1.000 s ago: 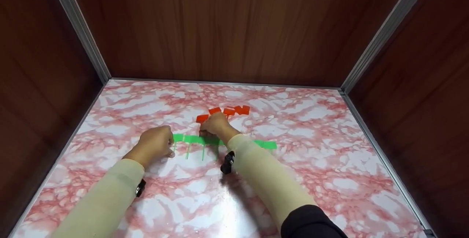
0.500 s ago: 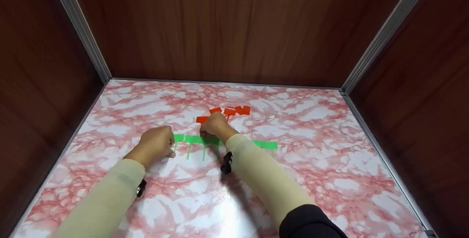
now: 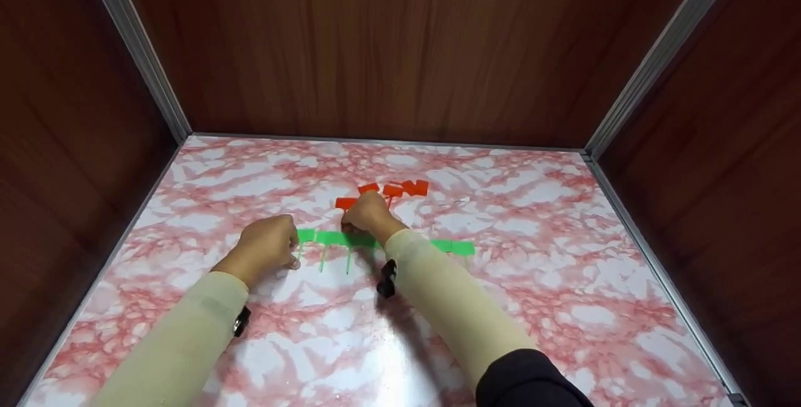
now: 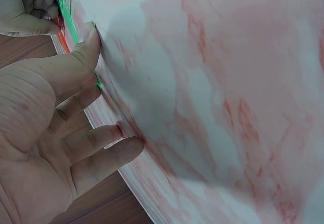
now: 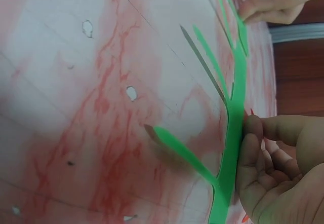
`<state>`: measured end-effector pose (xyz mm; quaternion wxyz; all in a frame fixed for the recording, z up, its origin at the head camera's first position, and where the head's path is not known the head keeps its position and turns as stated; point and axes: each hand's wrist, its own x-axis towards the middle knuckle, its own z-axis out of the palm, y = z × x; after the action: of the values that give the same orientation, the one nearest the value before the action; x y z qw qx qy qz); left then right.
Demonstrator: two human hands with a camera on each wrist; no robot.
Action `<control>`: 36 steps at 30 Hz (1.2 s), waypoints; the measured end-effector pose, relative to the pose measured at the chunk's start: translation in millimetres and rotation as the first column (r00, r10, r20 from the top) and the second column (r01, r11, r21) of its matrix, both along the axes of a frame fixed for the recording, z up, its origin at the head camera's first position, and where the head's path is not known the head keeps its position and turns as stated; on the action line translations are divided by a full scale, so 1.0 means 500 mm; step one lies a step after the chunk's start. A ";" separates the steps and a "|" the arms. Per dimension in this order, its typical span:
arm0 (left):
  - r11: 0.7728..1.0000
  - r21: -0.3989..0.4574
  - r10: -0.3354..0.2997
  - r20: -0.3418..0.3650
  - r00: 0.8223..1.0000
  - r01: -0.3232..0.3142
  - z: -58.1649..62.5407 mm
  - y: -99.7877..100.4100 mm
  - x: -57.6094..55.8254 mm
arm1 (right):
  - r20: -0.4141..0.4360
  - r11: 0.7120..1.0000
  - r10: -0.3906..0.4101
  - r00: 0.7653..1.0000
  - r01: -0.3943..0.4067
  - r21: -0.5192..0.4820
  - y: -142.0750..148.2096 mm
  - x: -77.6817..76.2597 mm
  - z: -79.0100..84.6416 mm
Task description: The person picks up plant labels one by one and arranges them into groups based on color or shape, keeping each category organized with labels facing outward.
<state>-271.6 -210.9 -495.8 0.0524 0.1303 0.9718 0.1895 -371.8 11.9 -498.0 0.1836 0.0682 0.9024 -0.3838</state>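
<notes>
In the head view, green flag-shaped tags (image 3: 330, 238) with thin stems lie edge to edge in a row. My left hand (image 3: 266, 244) is at the row's left end, thumb and a finger curled about the end green tag (image 3: 305, 235); bits of green show at its fingertips in the left wrist view. My right hand (image 3: 369, 211) reaches over the row, fingers curled. Its fingertips pinch a red flag-shaped tag (image 3: 346, 203) by the stem, just behind the green row; a small red tip (image 5: 251, 111) shows beside them in the right wrist view. My right forearm hides part of the row.
Several more red tags (image 3: 413, 188) lie loosely behind the right hand. The red-and-white marbled tabletop (image 3: 532, 307) is closed in by brown wood-look panels (image 3: 388, 50) with grey metal edging at the back and both sides.
</notes>
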 end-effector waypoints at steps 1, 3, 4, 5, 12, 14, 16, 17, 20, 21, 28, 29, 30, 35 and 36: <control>1.000 0.000 0.001 0.001 1.000 -0.001 0.000 0.000 0.000 | 0.003 1.000 0.001 1.000 -0.001 0.000 0.000 0.000 0.000; 1.000 0.000 0.006 0.007 1.000 -0.006 -0.001 0.000 -0.001 | 0.005 1.000 0.013 1.000 -0.013 -0.002 0.002 -0.003 -0.002; 1.000 -0.005 0.010 0.014 1.000 -0.010 -0.001 0.001 -0.001 | 0.003 1.000 0.027 1.000 -0.027 0.000 0.004 -0.005 -0.004; 1.000 -0.010 0.015 0.019 1.000 -0.015 -0.001 0.001 -0.002 | 0.003 0.999 0.041 0.999 -0.041 0.001 0.005 -0.008 -0.006; 0.999 -0.035 0.032 0.039 0.999 -0.031 0.001 0.001 -0.004 | -0.035 0.990 0.138 0.990 -0.137 0.032 0.015 -0.036 -0.034; 0.999 -0.033 0.029 0.033 0.999 -0.028 0.002 0.001 -0.003 | -0.033 0.992 0.122 0.992 -0.123 -0.032 0.020 -0.034 -0.032; 0.999 -0.027 0.021 0.025 0.999 -0.020 0.002 0.000 -0.001 | -0.035 0.987 0.101 0.994 -0.105 -0.122 0.030 -0.012 -0.007; 1.000 -0.023 0.019 0.023 1.000 -0.019 0.002 0.000 -0.001 | -0.051 0.985 0.087 0.995 -0.094 -0.148 0.034 -0.011 -0.005; 1.000 -0.012 0.016 0.021 1.000 -0.016 0.001 0.001 -0.001 | -0.127 0.981 0.053 0.990 -0.075 -0.179 0.048 -0.011 0.009; 1.000 -0.010 0.016 0.023 1.000 -0.016 0.000 0.001 -0.001 | -0.159 0.982 0.048 0.986 -0.076 -0.174 0.054 -0.014 0.013; 1.000 -0.009 0.023 0.038 0.999 -0.022 -0.002 0.001 -0.003 | -0.210 0.994 0.001 0.978 -0.024 -0.105 0.104 -0.050 0.039; 1.000 -0.009 0.023 0.042 0.999 -0.023 -0.002 0.001 -0.003 | -0.214 0.996 -0.005 0.977 -0.014 -0.089 0.110 -0.054 0.041; 1.000 -0.008 0.026 0.047 0.999 -0.025 -0.001 0.001 -0.003 | -0.219 0.997 -0.008 0.976 -0.008 -0.073 0.116 -0.058 0.042; 1.000 -0.005 0.022 0.043 0.999 -0.022 0.002 0.002 -0.001 | -0.278 0.999 0.034 0.960 -0.021 0.049 0.132 -0.064 0.036; 1.000 -0.005 0.021 0.039 0.999 -0.021 0.002 0.002 -0.001 | -0.286 0.997 0.049 0.957 -0.029 0.074 0.133 -0.063 0.034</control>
<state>-272.1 -209.8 -494.8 0.0699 0.1161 0.9723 0.1903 -403.4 78.2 -481.3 0.0556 0.0004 0.9333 -0.3548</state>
